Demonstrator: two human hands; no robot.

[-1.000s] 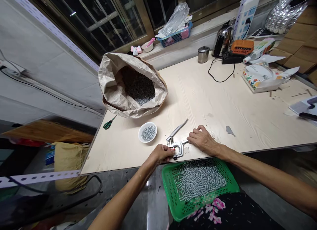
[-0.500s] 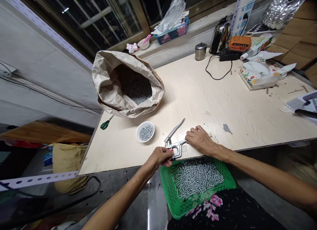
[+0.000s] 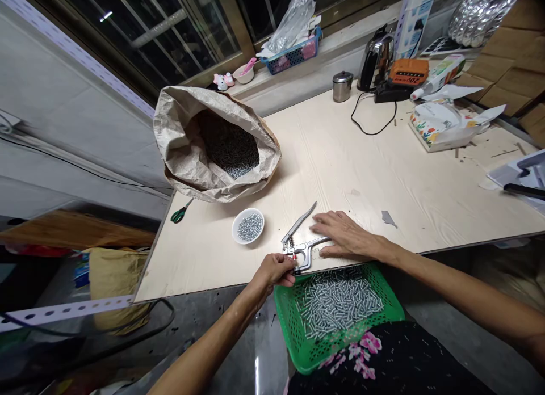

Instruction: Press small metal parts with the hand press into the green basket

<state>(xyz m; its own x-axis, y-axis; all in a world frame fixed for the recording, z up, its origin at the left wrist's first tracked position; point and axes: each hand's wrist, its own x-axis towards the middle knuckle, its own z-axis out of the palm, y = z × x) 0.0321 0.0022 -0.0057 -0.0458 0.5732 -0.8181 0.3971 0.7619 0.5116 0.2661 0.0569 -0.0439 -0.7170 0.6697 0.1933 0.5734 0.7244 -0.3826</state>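
Observation:
Silver snap-fastener pliers (image 3: 303, 248) lie at the table's front edge, their two handles spread apart. At the jaw end, by a small red part, my left hand (image 3: 276, 271) is closed in a pinch; what sits between its fingertips is hidden. My right hand (image 3: 347, 236) is open, fingers stretched out over and around the lower handle, the thumb on the near side. A white bowl (image 3: 248, 226) of small metal screw-like pieces stands left of the pliers. Below the edge, a green basket (image 3: 293, 349) on my lap holds many similar metal pieces.
A large paper-lined sack (image 3: 179, 151) of metal pieces stands at the back left, with green-handled scissors (image 3: 179, 214) near it. Farther right are a metal canister (image 3: 342, 87), a kettle (image 3: 375, 60), an orange battery (image 3: 409, 71) on a corded charger, and a tissue pack (image 3: 440, 122).
My right hand has uncurled from the end of the lower handle and spread its fingers, reaching toward the upper handle. My left hand stays at the jaw. The view has shifted slightly.

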